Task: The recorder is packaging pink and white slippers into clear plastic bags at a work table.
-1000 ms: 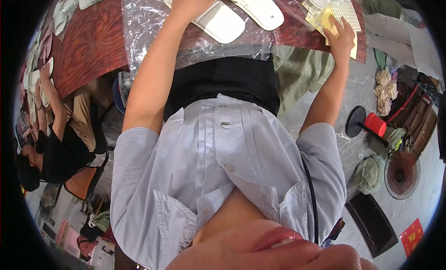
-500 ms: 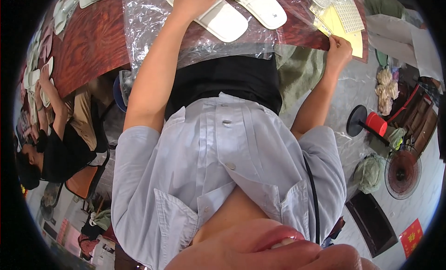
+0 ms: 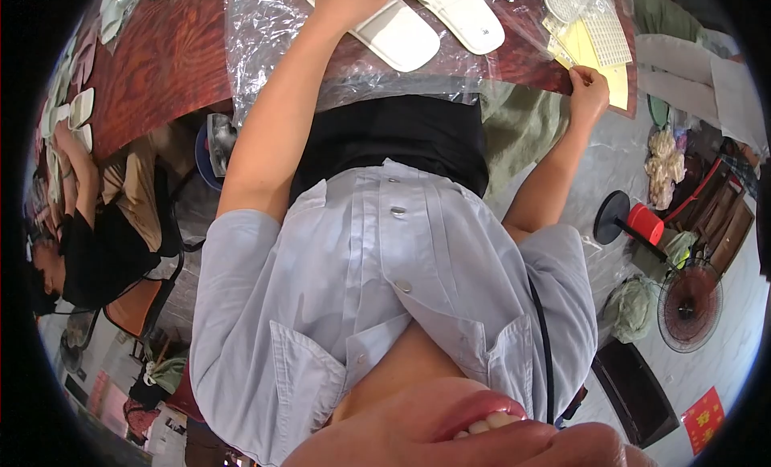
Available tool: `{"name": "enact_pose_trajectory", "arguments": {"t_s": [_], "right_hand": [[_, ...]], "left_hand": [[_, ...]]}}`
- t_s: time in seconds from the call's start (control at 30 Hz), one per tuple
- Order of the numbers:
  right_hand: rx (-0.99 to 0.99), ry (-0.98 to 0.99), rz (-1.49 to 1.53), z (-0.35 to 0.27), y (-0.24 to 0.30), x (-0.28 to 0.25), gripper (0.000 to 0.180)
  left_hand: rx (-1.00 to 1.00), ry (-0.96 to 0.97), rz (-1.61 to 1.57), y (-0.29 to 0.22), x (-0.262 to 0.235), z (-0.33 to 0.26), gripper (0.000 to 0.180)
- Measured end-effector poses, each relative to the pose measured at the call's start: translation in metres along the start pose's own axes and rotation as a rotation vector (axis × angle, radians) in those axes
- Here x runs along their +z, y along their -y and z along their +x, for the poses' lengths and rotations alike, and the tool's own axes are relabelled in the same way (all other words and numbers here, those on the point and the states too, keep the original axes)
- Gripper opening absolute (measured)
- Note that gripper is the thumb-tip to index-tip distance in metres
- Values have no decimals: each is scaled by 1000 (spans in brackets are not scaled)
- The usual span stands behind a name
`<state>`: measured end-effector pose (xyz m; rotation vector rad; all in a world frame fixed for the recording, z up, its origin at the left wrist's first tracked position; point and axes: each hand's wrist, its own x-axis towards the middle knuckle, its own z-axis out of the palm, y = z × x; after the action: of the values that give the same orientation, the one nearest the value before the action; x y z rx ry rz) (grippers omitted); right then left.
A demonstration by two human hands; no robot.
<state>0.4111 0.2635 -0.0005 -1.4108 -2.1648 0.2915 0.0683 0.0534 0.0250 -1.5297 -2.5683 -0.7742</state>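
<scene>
At the top edge, my left hand [image 3: 353, 3] lies across the upper part of a white slipper [image 3: 401, 40]; its fingertips run out of view, so I cannot see how they close. The second white slipper [image 3: 470, 21] of the same kind lies just right of it, sole end toward me. Over at the table's right corner, my right hand [image 3: 590, 93] is closed in a pinch at the near edge of a yellow label sheet [image 3: 617, 85]. Its fingertips touch the sheet's left corner; whether a single label is between them is too small to tell.
Clear plastic film [image 3: 265, 61] covers part of the dark red wooden table [image 3: 173, 69]. A pale textured slipper [image 3: 572, 1] lies above the yellow sheet. On the left, a co-worker [image 3: 108, 250] sits handling light slippers [image 3: 80, 110]. A fan [image 3: 688, 308] stands at the right.
The whole view has shifted slightly. My hands stay at the slipper and the yellow sheet, with the right fingers a little more curled. The co-worker's arms have moved a little.
</scene>
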Motion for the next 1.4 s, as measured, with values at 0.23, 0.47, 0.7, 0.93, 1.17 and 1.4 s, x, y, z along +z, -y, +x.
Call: {"name": "enact_pose_trajectory", "arguments": {"t_s": [0.23, 0.47, 0.7, 0.93, 1.17, 1.4], "right_hand": [[39, 73, 153, 0, -14, -1, 20], [-146, 113, 8, 14, -18, 5, 16], [-56, 112, 201, 20, -48, 7, 16], [-100, 134, 99, 22, -51, 11, 17], [-225, 231, 546, -15, 87, -26, 12], [-865, 526, 466, -49, 195, 29, 11]], "left_hand": [[16, 4, -22, -5, -1, 0, 52], [40, -30, -12, 2, -1, 0, 52], [32, 26, -7, -10, -4, 3, 53], [-6, 69, -32, -8, -5, 2, 53], [-22, 76, -39, -15, -10, 5, 52], [-31, 67, -61, -17, -9, 4, 51]]}}
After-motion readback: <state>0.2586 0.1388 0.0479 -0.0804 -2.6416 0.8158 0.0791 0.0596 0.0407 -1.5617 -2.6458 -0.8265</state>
